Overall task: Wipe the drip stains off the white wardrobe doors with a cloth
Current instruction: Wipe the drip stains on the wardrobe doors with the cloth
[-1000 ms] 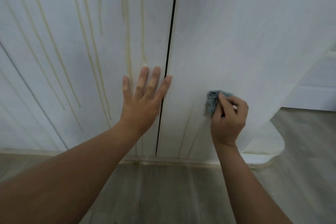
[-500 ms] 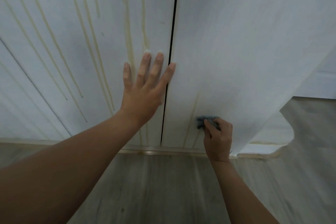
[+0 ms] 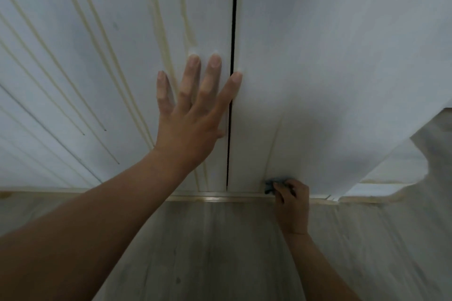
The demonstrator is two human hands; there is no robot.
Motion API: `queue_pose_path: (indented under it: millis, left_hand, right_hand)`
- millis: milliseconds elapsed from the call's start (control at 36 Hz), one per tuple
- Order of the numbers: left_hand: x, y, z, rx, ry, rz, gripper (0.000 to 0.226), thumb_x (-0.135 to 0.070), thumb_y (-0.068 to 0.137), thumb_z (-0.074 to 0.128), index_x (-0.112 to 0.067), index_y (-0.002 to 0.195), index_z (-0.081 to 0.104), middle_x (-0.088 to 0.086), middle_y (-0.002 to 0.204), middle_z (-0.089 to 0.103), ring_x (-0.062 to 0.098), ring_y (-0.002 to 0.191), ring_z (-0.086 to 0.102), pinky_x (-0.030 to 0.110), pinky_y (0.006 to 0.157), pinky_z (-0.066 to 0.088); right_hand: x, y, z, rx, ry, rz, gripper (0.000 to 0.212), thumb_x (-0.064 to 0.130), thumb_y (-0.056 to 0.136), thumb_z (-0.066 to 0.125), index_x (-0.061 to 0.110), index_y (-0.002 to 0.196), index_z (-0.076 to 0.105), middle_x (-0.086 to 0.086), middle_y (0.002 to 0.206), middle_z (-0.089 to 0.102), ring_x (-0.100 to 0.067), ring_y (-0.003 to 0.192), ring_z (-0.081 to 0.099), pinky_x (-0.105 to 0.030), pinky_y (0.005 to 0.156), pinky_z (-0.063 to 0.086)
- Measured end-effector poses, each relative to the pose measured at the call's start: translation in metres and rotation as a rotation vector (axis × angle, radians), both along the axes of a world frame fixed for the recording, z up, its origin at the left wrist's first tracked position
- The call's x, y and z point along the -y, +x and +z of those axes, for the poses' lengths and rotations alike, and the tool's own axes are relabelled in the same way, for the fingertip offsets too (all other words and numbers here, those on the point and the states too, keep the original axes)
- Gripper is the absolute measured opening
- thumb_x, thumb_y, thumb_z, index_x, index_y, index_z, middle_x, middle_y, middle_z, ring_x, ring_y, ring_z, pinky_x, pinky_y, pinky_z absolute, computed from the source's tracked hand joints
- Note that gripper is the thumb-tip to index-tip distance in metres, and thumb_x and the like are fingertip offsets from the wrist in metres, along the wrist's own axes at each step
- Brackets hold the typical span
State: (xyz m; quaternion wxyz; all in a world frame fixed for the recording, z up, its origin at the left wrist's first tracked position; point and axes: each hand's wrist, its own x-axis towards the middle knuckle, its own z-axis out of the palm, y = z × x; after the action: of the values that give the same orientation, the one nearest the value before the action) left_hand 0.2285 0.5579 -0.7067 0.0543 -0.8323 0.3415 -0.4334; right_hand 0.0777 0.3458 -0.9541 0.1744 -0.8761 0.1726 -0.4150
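Two white wardrobe doors fill the view, split by a dark vertical gap (image 3: 231,80). The left door (image 3: 85,56) carries several long yellowish drip stains (image 3: 161,32). The right door (image 3: 330,44) shows faint drip lines (image 3: 274,144) near its lower edge. My left hand (image 3: 193,115) presses flat on the left door beside the gap, fingers spread, index tip across the gap. My right hand (image 3: 291,200) grips a small blue-grey cloth (image 3: 271,184) and holds it against the bottom of the right door, just above the base rail. Most of the cloth is hidden under my fingers.
A pale base rail (image 3: 215,197) runs under the doors. Grey wood-look floor (image 3: 220,252) lies below it. At the right, the wardrobe's side edge ends and a white skirting (image 3: 381,188) and floor (image 3: 428,154) show beyond it.
My right hand has slid the cloth down the right door, from mid-height to the bottom edge. My left hand has stayed flat on the left door.
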Motion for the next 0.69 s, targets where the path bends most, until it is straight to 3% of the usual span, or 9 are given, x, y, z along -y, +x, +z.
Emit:
queue_pose_path:
  millis: [139,222,306,389,444,500,556,611,694]
  left_hand:
    - [0.001,0.000,-0.001,-0.028,0.006,-0.007,0.138,-0.057,0.063,0.085,-0.027,0.165,-0.003,0.011,0.166,-0.004,0.040,0.153,0.000,0.075,0.116,0.011]
    - [0.003,0.002,-0.003,0.006,0.005,0.005,0.141,-0.057,0.060,0.085,-0.027,0.164,-0.005,0.012,0.166,-0.002,0.040,0.152,0.003,0.074,0.116,0.010]
    - [0.004,0.001,-0.003,-0.004,0.008,0.001,0.141,-0.058,0.059,0.084,-0.026,0.165,-0.004,0.013,0.165,-0.002,0.041,0.151,0.003,0.074,0.115,0.008]
    - [0.004,0.002,-0.003,-0.010,0.004,-0.003,0.144,-0.059,0.057,0.085,-0.027,0.164,-0.005,0.012,0.165,-0.003,0.041,0.151,0.002,0.075,0.115,0.010]
    - [0.004,0.003,-0.003,-0.026,0.001,-0.008,0.147,-0.058,0.056,0.087,-0.028,0.164,-0.009,0.011,0.165,-0.004,0.040,0.151,0.000,0.075,0.115,0.009]
    - [0.004,0.004,-0.003,-0.031,0.000,-0.007,0.148,-0.057,0.056,0.086,-0.028,0.163,-0.012,0.011,0.165,-0.005,0.040,0.151,0.000,0.075,0.114,0.008]
    - [0.004,0.003,-0.002,-0.026,0.009,-0.007,0.147,-0.059,0.056,0.085,-0.028,0.163,-0.012,0.011,0.165,-0.004,0.041,0.151,0.001,0.075,0.114,0.011]
    - [0.003,0.003,-0.002,-0.017,0.017,-0.012,0.147,-0.059,0.055,0.085,-0.028,0.163,-0.010,0.012,0.166,-0.002,0.041,0.151,0.003,0.076,0.114,0.015]
    - [0.002,0.002,-0.001,-0.032,0.012,-0.018,0.151,-0.059,0.052,0.089,-0.027,0.164,-0.006,0.011,0.167,-0.002,0.040,0.153,0.000,0.076,0.114,0.014]
  right_hand:
    - [-0.001,0.004,0.026,0.198,0.023,-0.084,0.019,0.007,0.092,0.062,-0.005,0.096,0.076,-0.014,0.110,0.056,-0.037,0.098,0.055,-0.041,0.074,0.054]
    - [0.002,0.009,0.032,0.270,0.023,-0.147,0.020,0.006,0.097,0.060,-0.005,0.096,0.076,-0.022,0.106,0.059,-0.039,0.097,0.054,-0.047,0.072,0.054]
    - [0.004,0.011,0.016,0.252,0.008,-0.132,0.028,0.011,0.101,0.056,-0.006,0.093,0.076,-0.019,0.107,0.057,-0.038,0.095,0.052,-0.049,0.070,0.052]
    - [0.001,0.004,-0.007,0.094,0.092,-0.087,0.024,0.013,0.098,0.057,-0.001,0.093,0.076,-0.014,0.106,0.056,-0.039,0.094,0.054,-0.044,0.074,0.050]
    - [-0.001,-0.002,-0.031,-0.156,0.188,-0.078,0.015,0.015,0.094,0.060,0.018,0.099,0.074,-0.006,0.111,0.055,-0.033,0.103,0.055,-0.036,0.086,0.048]
    - [-0.002,-0.005,-0.046,-0.289,0.324,-0.073,0.022,0.009,0.088,0.066,0.029,0.092,0.073,0.003,0.105,0.059,-0.023,0.102,0.059,-0.022,0.085,0.045]
    - [-0.001,-0.006,-0.048,-0.269,0.495,-0.135,0.024,-0.003,0.077,0.069,0.019,0.079,0.080,-0.001,0.093,0.065,-0.020,0.089,0.061,-0.019,0.077,0.044]
    - [-0.003,-0.006,-0.037,-0.285,0.579,-0.225,0.025,-0.009,0.074,0.068,0.011,0.079,0.081,-0.010,0.093,0.066,-0.027,0.089,0.061,-0.026,0.079,0.045]
    - [-0.006,-0.014,-0.026,-0.317,0.629,-0.259,0.024,-0.005,0.076,0.069,0.015,0.082,0.081,-0.012,0.094,0.066,-0.030,0.092,0.060,-0.028,0.081,0.044]
